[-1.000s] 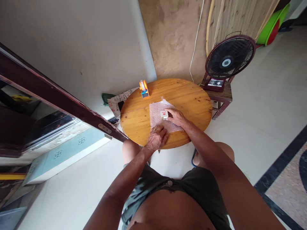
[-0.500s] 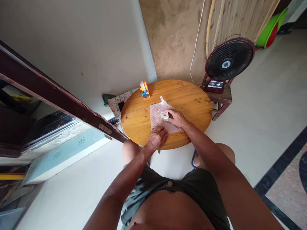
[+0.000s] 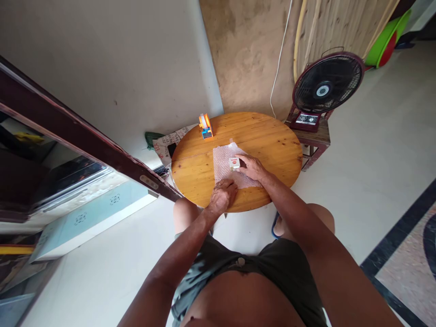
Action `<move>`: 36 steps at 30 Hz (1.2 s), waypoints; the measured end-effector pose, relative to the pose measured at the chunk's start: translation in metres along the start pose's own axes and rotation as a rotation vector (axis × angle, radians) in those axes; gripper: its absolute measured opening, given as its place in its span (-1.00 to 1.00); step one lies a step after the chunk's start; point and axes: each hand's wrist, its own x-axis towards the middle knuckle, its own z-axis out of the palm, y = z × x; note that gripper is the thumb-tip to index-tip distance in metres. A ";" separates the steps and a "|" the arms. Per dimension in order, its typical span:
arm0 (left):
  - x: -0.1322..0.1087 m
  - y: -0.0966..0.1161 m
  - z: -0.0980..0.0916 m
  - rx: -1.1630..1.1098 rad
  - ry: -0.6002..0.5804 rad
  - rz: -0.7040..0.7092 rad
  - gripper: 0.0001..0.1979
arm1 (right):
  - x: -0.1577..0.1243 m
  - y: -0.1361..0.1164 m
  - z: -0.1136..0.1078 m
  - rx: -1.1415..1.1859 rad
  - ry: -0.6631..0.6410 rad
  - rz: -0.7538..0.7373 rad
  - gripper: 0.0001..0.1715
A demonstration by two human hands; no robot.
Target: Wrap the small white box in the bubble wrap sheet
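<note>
A sheet of bubble wrap (image 3: 223,156) lies flat on the round wooden table (image 3: 190,177). On it sits a small white box (image 3: 234,163) with red print on top. My right hand (image 3: 252,167) holds the box at its right side, with the thumb and fingers around it. At the near edge of the wrap is my left hand (image 3: 223,194), its fingers curled together on the sheet; their undersides are hidden. A short strip of clear tape (image 3: 231,141) sticks out from the wrap's far edge.
An orange and blue tape dispenser (image 3: 205,126) stands at the table's far left. To the right, a fan (image 3: 323,91) rests on a wooden stool (image 3: 315,136). A printed sack (image 3: 166,147) lies beside the table, and a white cord (image 3: 281,54) hangs along the wall.
The clear tape strip at the far edge of the wrap looks shorter and lower than before. Both hands and the box stay in nearly the same place.
</note>
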 end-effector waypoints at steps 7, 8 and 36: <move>0.000 0.000 0.001 0.047 -0.019 -0.008 -0.75 | 0.000 -0.001 -0.001 0.009 -0.017 -0.015 -0.31; 0.000 0.000 0.000 0.048 -0.019 -0.009 -0.75 | 0.000 -0.001 -0.001 0.009 -0.014 -0.017 -0.31; 0.007 -0.011 -0.015 0.037 -0.069 -0.004 -0.51 | -0.077 -0.035 -0.033 -0.198 -0.099 -0.328 -0.38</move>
